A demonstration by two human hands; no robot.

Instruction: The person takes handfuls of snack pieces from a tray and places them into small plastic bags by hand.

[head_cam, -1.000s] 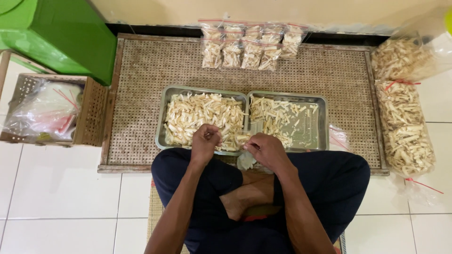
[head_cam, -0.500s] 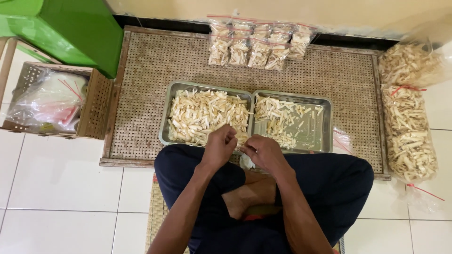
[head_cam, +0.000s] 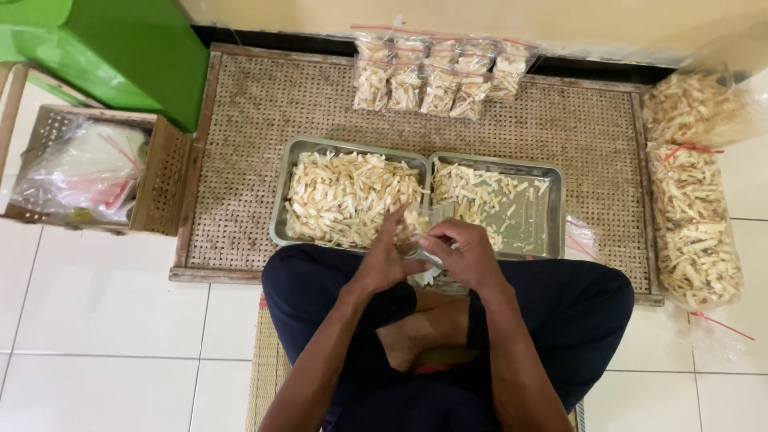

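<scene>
The left hand (head_cam: 386, 260) has its fingers stretched out and a little apart, touching a small clear plastic bag (head_cam: 424, 268). The right hand (head_cam: 464, 252) curls its fingers around that bag and pinches it. Both hands meet just above the person's lap, at the near edge of two shiny metal trays (head_cam: 552, 240). The trays hold pale, thin, dry snack sticks (head_cam: 344, 196). They sit on a brown woven mat (head_cam: 256, 136) with a bumpy weave.
</scene>
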